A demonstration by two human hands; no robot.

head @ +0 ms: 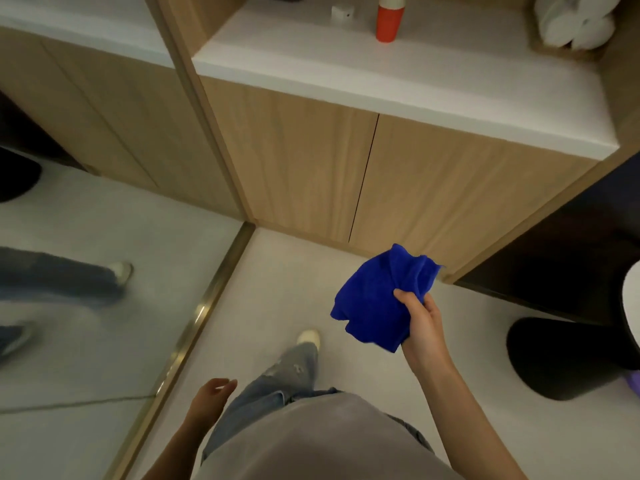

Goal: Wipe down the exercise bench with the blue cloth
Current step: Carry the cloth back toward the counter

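Note:
My right hand (pixel 424 322) grips a crumpled blue cloth (pixel 375 299) in the air above the pale floor, in front of a wooden cabinet. The cloth hangs to the left of the hand, bunched at the top where the thumb pinches it. My left hand (pixel 213 393) hangs low beside my left leg, fingers loosely curled, holding nothing. No exercise bench is in view.
A wooden cabinet (pixel 311 168) with a white countertop (pixel 363 77) stands ahead; a red cup (pixel 389 20) and rolled white towels (pixel 576 24) sit on it. A floor mirror (pixel 86 271) with a brass edge fills the left. A black round stool base (pixel 561 358) stands at right.

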